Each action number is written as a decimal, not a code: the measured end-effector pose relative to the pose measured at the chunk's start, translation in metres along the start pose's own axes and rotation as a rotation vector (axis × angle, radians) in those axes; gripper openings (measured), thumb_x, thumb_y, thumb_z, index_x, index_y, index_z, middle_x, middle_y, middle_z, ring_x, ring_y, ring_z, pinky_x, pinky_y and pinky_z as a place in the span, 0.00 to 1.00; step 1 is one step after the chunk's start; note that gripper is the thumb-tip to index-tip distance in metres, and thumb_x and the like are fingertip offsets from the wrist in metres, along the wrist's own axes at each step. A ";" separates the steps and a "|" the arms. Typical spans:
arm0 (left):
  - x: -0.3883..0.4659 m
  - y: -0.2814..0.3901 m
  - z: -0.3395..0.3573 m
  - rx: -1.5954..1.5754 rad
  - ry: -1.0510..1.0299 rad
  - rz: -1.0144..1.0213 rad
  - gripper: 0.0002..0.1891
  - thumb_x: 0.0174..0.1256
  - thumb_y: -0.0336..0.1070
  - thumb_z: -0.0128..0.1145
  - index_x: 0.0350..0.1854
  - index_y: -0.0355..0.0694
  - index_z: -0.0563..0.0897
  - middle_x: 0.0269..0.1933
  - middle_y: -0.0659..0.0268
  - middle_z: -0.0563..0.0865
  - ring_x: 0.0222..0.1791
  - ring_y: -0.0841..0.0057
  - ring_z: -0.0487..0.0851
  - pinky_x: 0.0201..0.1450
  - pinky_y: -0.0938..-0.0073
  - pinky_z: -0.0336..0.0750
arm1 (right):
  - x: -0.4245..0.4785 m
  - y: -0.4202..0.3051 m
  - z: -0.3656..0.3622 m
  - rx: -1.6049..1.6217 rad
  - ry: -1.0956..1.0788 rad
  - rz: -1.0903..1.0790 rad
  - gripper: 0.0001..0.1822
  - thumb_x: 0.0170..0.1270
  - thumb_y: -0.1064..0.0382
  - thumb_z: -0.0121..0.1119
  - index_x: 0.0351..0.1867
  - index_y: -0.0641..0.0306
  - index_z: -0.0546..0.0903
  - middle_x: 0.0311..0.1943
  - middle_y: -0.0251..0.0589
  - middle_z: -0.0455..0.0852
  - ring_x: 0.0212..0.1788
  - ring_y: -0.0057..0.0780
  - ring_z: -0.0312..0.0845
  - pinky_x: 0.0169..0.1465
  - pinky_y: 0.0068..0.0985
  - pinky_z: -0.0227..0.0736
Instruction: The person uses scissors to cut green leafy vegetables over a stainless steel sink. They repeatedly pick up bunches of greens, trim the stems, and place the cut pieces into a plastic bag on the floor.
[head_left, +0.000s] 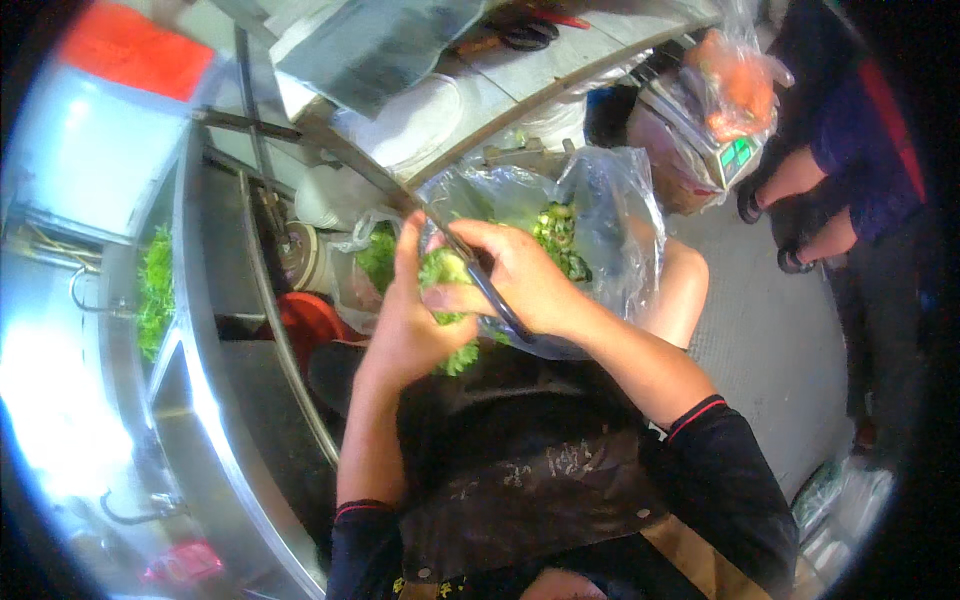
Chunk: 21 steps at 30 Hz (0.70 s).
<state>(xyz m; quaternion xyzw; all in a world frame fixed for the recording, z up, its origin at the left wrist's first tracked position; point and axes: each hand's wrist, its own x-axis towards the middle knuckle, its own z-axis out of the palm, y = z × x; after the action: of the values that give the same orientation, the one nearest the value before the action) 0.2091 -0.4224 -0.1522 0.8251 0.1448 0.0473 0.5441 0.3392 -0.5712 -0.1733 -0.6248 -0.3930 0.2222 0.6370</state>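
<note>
Between my two hands is a leafy green vegetable (448, 271), its frilly leaves hanging down over my dark apron. My left hand (420, 315) grips it from the left side. My right hand (506, 274) closes around it from the right and also holds a knife (487, 289) with a dark handle, whose tip end is blurred near my fingers. Under and beyond my right hand lies an open clear plastic bag (615, 217) with chopped green pieces (556, 236) inside. Left of my hands, another thin bag holds leafy greens (377, 259).
A steel counter edge (217, 420) runs along the left, with greens (156, 292) behind it. A bag of orange items (735, 86) rests on a scale (720, 154) at upper right. Another person's legs (806, 187) stand at right. A red round object (307, 322) is left of my hands.
</note>
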 end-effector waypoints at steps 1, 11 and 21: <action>0.004 0.010 -0.012 0.065 0.043 0.072 0.67 0.52 0.25 0.79 0.93 0.39 0.48 0.71 0.55 0.83 0.70 0.66 0.82 0.76 0.64 0.75 | 0.011 -0.008 0.004 0.021 0.017 -0.054 0.32 0.59 0.45 0.86 0.57 0.64 0.88 0.32 0.39 0.86 0.35 0.25 0.78 0.44 0.30 0.78; 0.042 0.118 -0.209 -0.213 -0.009 0.291 0.45 0.60 0.38 0.86 0.80 0.37 0.76 0.66 0.64 0.87 0.64 0.76 0.84 0.70 0.69 0.80 | 0.196 -0.138 0.090 0.246 0.347 -0.497 0.17 0.67 0.55 0.82 0.48 0.64 0.90 0.39 0.31 0.93 0.41 0.19 0.86 0.48 0.25 0.82; -0.035 0.026 -0.377 -0.334 0.469 -0.142 0.11 0.72 0.33 0.75 0.51 0.41 0.88 0.41 0.68 0.90 0.36 0.80 0.88 0.35 0.75 0.81 | 0.309 -0.155 0.219 0.018 -0.528 -0.143 0.38 0.70 0.30 0.76 0.59 0.68 0.90 0.40 0.38 0.92 0.40 0.23 0.83 0.44 0.25 0.76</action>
<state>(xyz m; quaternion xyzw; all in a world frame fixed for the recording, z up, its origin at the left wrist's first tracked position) 0.0913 -0.1086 0.0265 0.6785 0.3143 0.2217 0.6258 0.3193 -0.2142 0.0263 -0.5103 -0.5866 0.3355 0.5318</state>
